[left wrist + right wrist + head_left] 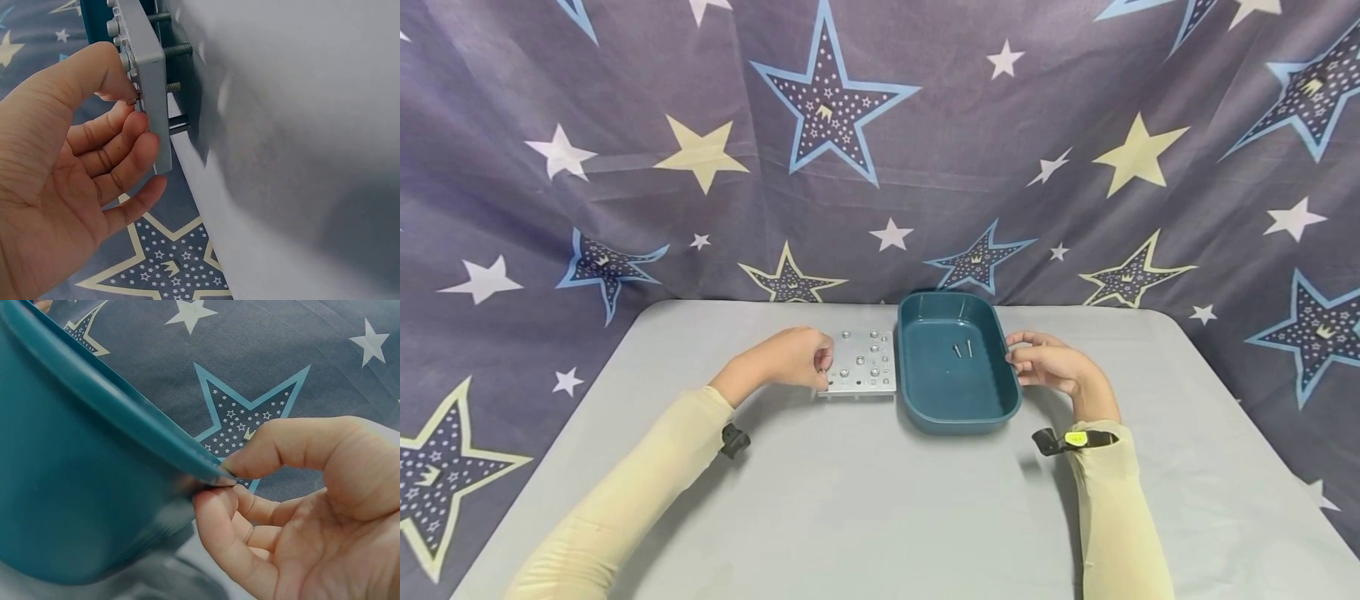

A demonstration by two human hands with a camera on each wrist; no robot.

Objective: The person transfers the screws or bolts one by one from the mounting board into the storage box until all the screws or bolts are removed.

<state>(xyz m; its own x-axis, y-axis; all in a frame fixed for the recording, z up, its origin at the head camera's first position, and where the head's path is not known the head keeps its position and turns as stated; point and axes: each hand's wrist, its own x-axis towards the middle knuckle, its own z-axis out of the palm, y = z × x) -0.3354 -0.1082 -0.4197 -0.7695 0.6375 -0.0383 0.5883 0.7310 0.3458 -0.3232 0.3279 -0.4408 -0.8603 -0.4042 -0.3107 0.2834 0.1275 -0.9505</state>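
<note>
A silver metal plate [868, 350] with several screws set in it lies left of the teal plastic tray [961, 423]. Threaded screw shanks [179, 49] stick out of the plate's underside. My left hand [797, 357] is at the plate's left end. Its thumb and index fingertips pinch a small screw head at the plate's top face, mostly hidden by the fingers; the other fingers curl beside the plate's edge. On the tray's right side, my right hand [300, 500] pinches the rim between thumb and fingers. Two loose screws [962, 349] lie on the tray floor.
Both things stand on a table with a pale grey cover [880, 517]. A dark star-patterned curtain [955, 150] hangs right behind the table's far edge. Black camera straps [1067, 440] sit at the cuffs of the cream sleeves.
</note>
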